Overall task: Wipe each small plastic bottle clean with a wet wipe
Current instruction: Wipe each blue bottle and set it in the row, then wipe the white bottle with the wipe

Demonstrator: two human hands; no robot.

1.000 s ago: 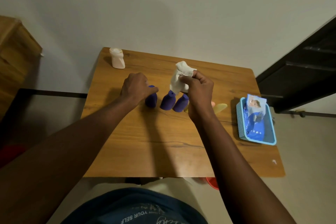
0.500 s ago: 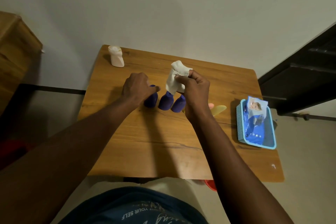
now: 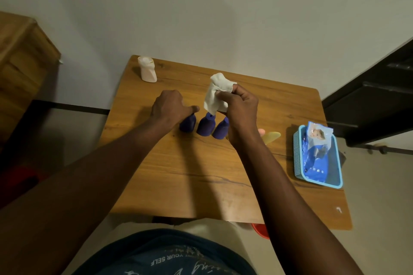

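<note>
On the wooden worktop, three purple bottles are standing in a row. The right hand is pinching the wet wipe above them, while the left hand is closing around the leftmost bottle (wiping seemingly just starting) — white bottle standing apart.

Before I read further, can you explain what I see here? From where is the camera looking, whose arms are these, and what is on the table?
The camera sits on a person's head, looking down at their own bare arms. The left hand grips a blue bottle; the right hand holds a wipe above two more blue bottles. On the table also stand a white bottle and a basket holding a wipe pack.
</note>
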